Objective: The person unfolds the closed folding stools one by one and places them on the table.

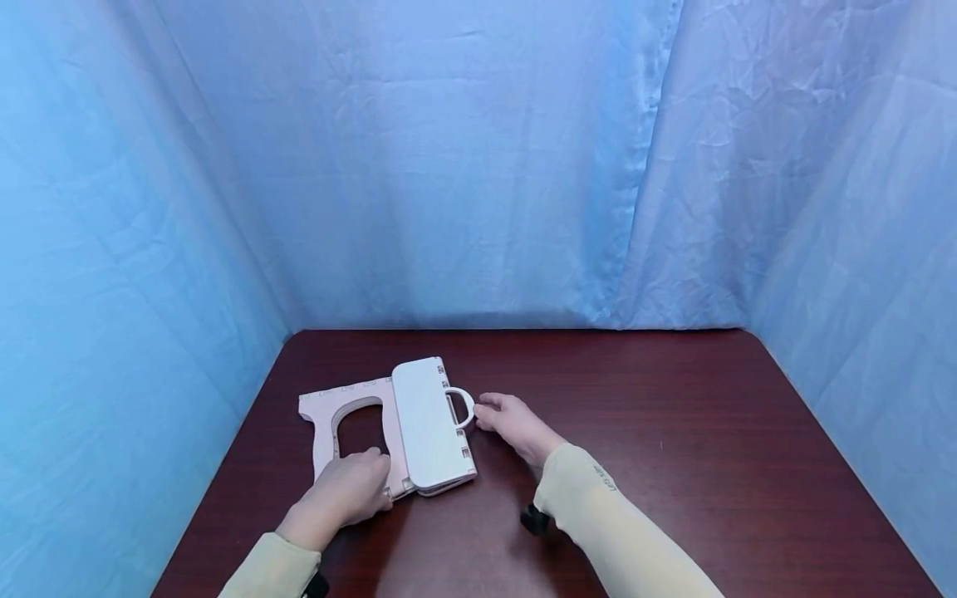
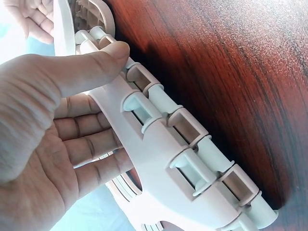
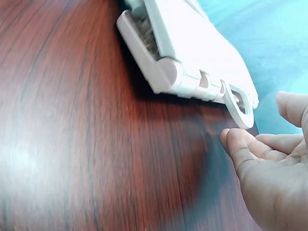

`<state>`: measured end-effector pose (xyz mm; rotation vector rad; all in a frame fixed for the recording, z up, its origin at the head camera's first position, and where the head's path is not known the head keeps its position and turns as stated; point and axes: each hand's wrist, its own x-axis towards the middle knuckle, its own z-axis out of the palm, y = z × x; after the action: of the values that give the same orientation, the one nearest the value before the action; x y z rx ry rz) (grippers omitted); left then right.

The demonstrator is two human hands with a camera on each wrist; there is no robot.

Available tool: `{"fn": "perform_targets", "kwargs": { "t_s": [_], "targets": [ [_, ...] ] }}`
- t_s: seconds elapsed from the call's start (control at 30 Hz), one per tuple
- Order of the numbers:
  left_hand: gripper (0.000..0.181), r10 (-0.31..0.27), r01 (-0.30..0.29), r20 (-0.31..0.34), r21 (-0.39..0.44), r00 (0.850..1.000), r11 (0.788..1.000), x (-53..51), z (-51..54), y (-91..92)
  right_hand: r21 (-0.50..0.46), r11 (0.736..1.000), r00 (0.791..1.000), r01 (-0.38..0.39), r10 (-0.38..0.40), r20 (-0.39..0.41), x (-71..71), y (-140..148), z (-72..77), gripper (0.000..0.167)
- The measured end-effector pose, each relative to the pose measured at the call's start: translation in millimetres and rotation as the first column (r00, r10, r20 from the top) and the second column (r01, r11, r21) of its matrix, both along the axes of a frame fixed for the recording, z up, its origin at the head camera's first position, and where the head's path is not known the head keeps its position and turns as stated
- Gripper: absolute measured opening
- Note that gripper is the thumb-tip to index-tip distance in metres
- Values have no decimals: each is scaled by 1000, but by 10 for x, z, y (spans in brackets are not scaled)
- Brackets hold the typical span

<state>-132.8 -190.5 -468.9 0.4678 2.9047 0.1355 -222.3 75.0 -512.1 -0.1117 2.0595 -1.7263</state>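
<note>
A folded plastic step stool [image 1: 426,423], with a white top and pale pink leg panels, lies flat on the left half of the table. My left hand [image 1: 350,486] grips the near edge of its pink leg panel [image 2: 159,159]. In the left wrist view the thumb lies across the hinged edge and the fingers reach through the cut-out. A white loop handle [image 3: 239,113] sticks out from the stool's right side. Beside that handle is my right hand [image 1: 519,425], fingers loosely bent around nothing. The right fingertips [image 3: 235,137] are very close to the loop; whether they touch cannot be told.
The dark reddish wood table [image 1: 643,399] stretches away to the right of the stool. Light blue curtains [image 1: 478,166] hang behind it and along both sides.
</note>
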Motion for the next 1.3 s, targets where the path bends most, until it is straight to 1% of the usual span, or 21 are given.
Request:
{"fn": "perform_targets", "kwargs": {
  "t_s": [0.13,0.2,0.37,0.47,0.57,0.73,0.93,1.13,1.2,1.3],
  "targets": [
    [31,-3,3,0,0,1000,1000,2,3,2,-118,992,996,34,-24,82,-5,-17,-1,58],
    [31,-4,4,-3,-2,1000,1000,1,1,3,-182,982,993,57,-37,114,-8,-21,-6,58],
    [31,-15,15,-10,-2,1000,1000,3,-1,7,-333,935,980,121,-59,191,-12,-15,-20,57],
    [30,-25,25,-13,-3,1000,1000,2,-5,11,-382,909,968,167,-79,236,-13,1,-24,56],
    [30,-32,32,-15,-8,999,999,-1,-12,13,-410,893,963,187,-83,258,-17,16,-27,53],
    [30,-47,47,-28,0,999,999,2,-27,30,-415,890,960,187,-77,268,-16,25,-28,46],
    [30,-52,52,-47,10,998,999,14,-42,60,-416,882,951,223,-104,290,-10,52,-38,43],
    [31,-70,70,-70,2,995,998,19,-54,86,-368,892,943,261,-154,296,-4,101,-62,35],
    [32,-76,76,-70,-1,995,997,20,-53,95,-361,895,942,262,-156,297,-6,113,-62,33],
    [32,-83,82,-70,-4,994,997,26,-40,108,-357,900,947,252,-153,283,-6,131,-57,31]
  ]
}}
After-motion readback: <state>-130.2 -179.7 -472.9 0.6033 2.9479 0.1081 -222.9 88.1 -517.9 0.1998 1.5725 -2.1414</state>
